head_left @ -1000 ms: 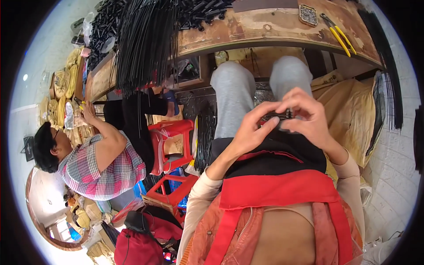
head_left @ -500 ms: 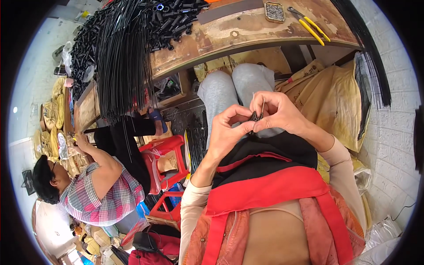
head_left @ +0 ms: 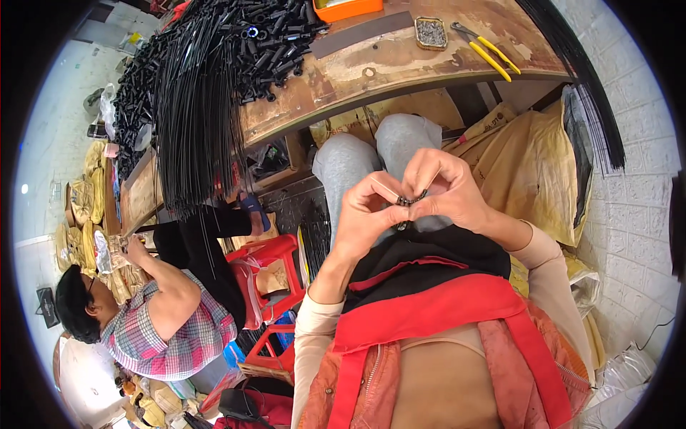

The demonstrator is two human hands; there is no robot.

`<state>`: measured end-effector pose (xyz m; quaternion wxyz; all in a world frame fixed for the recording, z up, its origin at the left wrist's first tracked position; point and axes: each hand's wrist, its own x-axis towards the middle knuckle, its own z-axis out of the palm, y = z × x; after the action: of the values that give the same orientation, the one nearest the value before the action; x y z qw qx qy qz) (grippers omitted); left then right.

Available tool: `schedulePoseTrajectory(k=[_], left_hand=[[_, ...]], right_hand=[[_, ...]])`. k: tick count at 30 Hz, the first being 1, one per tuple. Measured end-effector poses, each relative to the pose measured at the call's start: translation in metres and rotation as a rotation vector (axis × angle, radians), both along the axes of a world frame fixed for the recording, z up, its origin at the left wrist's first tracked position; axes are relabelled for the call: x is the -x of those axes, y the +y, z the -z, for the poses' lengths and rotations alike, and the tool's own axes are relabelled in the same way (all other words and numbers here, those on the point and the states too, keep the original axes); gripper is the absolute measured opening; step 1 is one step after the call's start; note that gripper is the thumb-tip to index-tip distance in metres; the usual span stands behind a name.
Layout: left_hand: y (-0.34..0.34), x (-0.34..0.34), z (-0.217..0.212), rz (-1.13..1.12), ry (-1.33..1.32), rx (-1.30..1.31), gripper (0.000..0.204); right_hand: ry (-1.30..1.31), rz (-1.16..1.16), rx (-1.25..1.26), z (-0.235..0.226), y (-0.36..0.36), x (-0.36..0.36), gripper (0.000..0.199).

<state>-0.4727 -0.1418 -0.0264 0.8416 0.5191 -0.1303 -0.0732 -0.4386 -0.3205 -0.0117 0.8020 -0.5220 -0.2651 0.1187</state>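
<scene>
Above my lap, both hands meet fingertip to fingertip at a small black part (head_left: pixel 405 202), too small to name its kind. My left hand (head_left: pixel 368 211) pinches its left side between thumb and forefinger. From the other side, my right hand (head_left: pixel 446 187) grips it with thumb and fingers. A bit of the black part shows below the thumbs, and the rest is hidden by the fingertips. On the bench (head_left: pixel 343 79) beyond my knees lie yellow-handled pliers (head_left: pixel 493 53) and a small square dish (head_left: pixel 431 33) of tiny metal pieces.
A heap of black tubular parts (head_left: pixel 264 50) and a hanging bundle of long black rods (head_left: pixel 193 129) fill the bench's left. More rods (head_left: pixel 589 93) hang at right. An orange container (head_left: pixel 348 8) stands at the back. A co-worker (head_left: pixel 153 314) sits left, near red stools (head_left: pixel 268 279).
The thin, light-coloured piece that stood up from my right fingers no longer shows upright. My hands stay together at the black part. The view has shifted slightly, showing more of the bench.
</scene>
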Motion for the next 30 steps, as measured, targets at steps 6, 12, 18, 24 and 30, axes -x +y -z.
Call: schedulePoseTrajectory(k=[6,12,18,24,30], left_hand=[[0.011,-0.006,-0.003,0.279,0.192,0.173,0.029],[0.012,-0.012,-0.016,0.199,0.058,-0.078,0.014],[0.003,-0.046,-0.011,-0.006,0.198,0.011,0.01],[0.002,-0.085,-0.013,-0.119,0.243,-0.102,0.011],[0.005,-0.098,-0.004,-0.042,0.254,-0.042,0.019]], right_hand=[[0.028,-0.341,-0.101,-0.012,-0.003,-0.013,0.026],[0.01,-0.054,0.006,-0.018,-0.013,-0.005,0.026],[0.044,-0.018,0.234,-0.03,-0.033,-0.081,0.016],[-0.43,0.713,0.853,0.023,-0.137,-0.324,0.02],[-0.722,0.939,1.25,0.052,-0.143,-0.411,0.016]])
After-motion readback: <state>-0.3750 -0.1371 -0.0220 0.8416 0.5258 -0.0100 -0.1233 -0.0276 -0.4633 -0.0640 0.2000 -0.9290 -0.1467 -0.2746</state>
